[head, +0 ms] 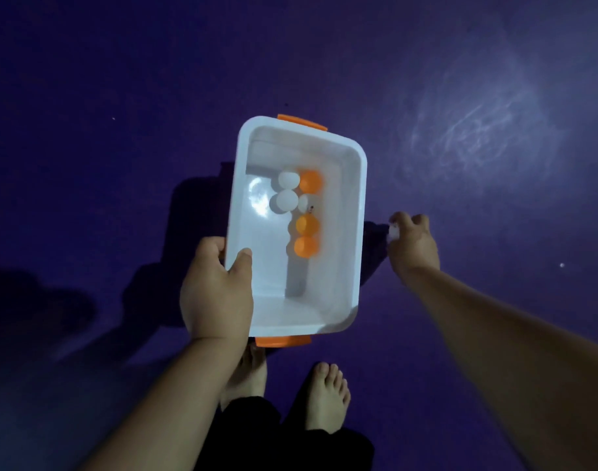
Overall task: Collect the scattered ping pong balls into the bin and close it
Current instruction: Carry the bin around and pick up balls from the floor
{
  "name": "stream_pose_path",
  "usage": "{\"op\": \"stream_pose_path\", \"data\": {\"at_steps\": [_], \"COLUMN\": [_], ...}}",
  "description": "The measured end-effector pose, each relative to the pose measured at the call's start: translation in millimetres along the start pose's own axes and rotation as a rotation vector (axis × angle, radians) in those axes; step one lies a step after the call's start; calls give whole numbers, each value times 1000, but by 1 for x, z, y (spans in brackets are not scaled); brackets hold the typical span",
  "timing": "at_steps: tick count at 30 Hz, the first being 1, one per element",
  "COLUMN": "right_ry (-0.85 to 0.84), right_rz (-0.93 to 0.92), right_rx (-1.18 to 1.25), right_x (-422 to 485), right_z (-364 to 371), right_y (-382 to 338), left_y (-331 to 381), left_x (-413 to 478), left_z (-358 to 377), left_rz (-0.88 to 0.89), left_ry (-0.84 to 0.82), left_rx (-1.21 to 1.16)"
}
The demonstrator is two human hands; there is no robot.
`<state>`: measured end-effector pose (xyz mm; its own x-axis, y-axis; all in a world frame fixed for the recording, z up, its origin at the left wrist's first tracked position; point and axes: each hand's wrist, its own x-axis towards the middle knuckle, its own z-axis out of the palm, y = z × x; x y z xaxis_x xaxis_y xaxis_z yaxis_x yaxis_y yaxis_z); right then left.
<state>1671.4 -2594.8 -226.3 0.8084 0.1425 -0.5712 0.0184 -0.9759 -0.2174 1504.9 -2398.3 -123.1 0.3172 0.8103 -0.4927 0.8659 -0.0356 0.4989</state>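
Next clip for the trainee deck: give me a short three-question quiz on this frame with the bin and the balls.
1. How many orange balls lie in the white bin?
2. True or false: a lid sits on the bin.
3. What does the right hand hold? A) an orange ball B) a white ball C) the bin's rim

Key
1. Three.
2. False: the bin is open on top, and the left hand grips its rim.
3. B. The hand holds it beside the bin's right wall, not yet over the opening.
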Motion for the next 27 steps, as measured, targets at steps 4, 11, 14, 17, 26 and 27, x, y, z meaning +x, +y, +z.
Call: {"op": "stream_pose_path", "data": {"at_steps": [4,11,14,17,26,27], "right_ry": [346,242,302,479,425,427], "right_rz": [31,-428,-478,-315,-88,-88], "right_rx": [422,556,376,348,424,431], "right_x": [-47,-148,-179,-210,-314,-327], "right_z": [-43,-166,-221,-277,-426,-438], "right_y": [-31,-123,-142,-154,-202,-204], "left_y": [23,113,158,201,310,317], "left_x": [-12,-58,-83,-104,-172,-183], "left_z": [-28,-104,-152,-203,-343,-355], "left_rz": [14,50,118,205,414,426], "left_ry": [-20,-73,-84,-73,-32,-38], "left_rx": [44,46,31,12,-1,5]}}
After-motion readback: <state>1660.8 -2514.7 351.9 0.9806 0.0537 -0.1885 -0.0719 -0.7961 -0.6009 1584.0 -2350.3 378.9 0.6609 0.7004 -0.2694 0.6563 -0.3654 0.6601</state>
